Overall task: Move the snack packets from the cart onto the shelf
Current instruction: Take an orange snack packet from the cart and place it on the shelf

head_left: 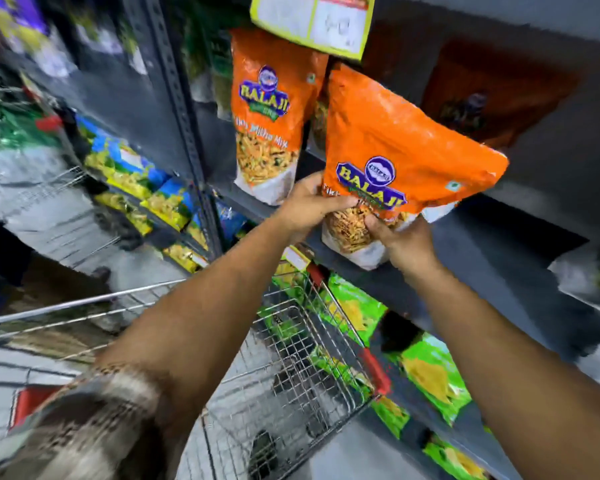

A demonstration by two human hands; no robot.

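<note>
Both hands hold one orange Balaji snack packet (399, 147) at the edge of the dark shelf (471, 258). My left hand (312, 206) grips its lower left side and my right hand (406, 244) grips its bottom, where the packet's base touches the shelf front. The packet leans back to the right. A second orange packet (267, 109) stands upright on the shelf to its left. More orange packets (492, 95) sit in shadow behind. The wire cart (291, 368) is below my arms, its inside mostly hidden.
A yellow price label (312, 22) hangs from the shelf above. Green packets (426, 372) fill the lower shelf at right. Blue and yellow packets (142, 188) line the left shelves past a dark upright post (184, 109). The cart has red corner guards (374, 372).
</note>
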